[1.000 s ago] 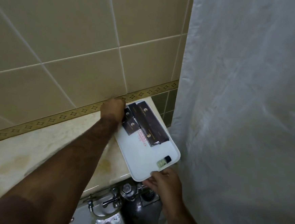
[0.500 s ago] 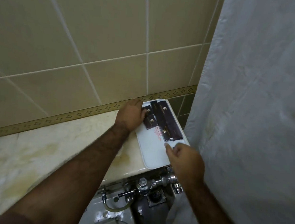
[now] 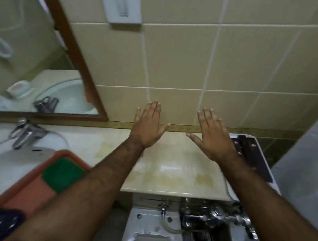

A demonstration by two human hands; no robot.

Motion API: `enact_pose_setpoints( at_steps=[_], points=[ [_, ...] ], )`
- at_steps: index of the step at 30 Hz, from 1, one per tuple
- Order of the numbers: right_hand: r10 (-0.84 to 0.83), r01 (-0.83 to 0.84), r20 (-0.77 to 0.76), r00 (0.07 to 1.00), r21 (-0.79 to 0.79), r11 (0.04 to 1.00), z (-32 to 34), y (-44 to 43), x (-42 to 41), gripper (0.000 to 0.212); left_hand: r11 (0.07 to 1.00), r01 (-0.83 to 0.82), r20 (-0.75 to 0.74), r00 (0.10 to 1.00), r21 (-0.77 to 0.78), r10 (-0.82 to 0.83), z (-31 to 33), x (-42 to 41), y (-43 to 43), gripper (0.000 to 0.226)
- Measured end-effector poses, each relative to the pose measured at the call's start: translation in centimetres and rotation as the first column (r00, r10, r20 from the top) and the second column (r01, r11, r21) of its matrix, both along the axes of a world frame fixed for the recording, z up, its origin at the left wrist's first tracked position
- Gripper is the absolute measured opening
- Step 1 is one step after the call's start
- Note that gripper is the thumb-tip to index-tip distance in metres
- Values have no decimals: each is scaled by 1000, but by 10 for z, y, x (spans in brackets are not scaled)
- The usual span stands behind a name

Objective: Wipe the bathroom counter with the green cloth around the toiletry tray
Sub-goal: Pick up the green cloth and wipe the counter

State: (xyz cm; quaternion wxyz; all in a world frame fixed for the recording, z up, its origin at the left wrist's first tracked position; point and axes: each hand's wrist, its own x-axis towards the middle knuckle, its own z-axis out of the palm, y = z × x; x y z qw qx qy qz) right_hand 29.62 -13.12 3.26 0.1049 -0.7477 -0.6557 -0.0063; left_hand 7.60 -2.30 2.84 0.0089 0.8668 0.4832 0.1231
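Observation:
Both hands hover flat above the beige marble counter (image 3: 170,159), fingers spread, holding nothing. My left hand (image 3: 148,127) is over the counter's back middle. My right hand (image 3: 214,138) is to its right, beside the white toiletry tray (image 3: 260,147), which sits at the counter's right end with dark brown boxes (image 3: 250,156) on it. The green cloth (image 3: 62,173) lies folded in an orange-red tub (image 3: 27,191) at lower left, partly hidden by my left forearm.
A white sink (image 3: 2,165) with a chrome tap (image 3: 24,132) lies at left under a wood-framed mirror (image 3: 36,53). A toilet with chrome flush valve (image 3: 215,218) sits below the counter's front edge. A shower curtain (image 3: 306,170) hangs at right. A wall dispenser (image 3: 121,3) is above.
Both hands have let go of the toiletry tray and lifted, spread open, over the counter. The view has pulled back and left, bringing the sink, the mirror and the tub with the green cloth into sight.

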Motion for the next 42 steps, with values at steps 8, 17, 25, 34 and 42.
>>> enact_pose_setpoints(
  at_steps=[8, 17, 25, 34, 42],
  points=[
    [293, -293, 10, 956, -7, 956, 9, 71, -171, 91, 953, -301, 17, 954, 35, 301, 12, -188, 17, 83],
    [345, -428, -260, 902, -433, 793, -33, 79, -346, 46, 700, -679, -69, 727, -223, 683, -54, -332, -3, 48],
    [142, -212, -178, 974, -488, 847, -70, 59, -399, 21, 582, -676, -62, 675, -451, 735, -102, -365, -29, 37],
    [-120, -119, -709, 694, -277, 953, -50, 56, -384, 13, 529, -441, 509, 175, -725, 843, -92, -349, -29, 12],
    [-283, 200, -835, 472, -211, 957, -55, 37, -289, 12, 809, -384, 592, 551, -446, 588, -44, -237, 1, 12]
  ],
)
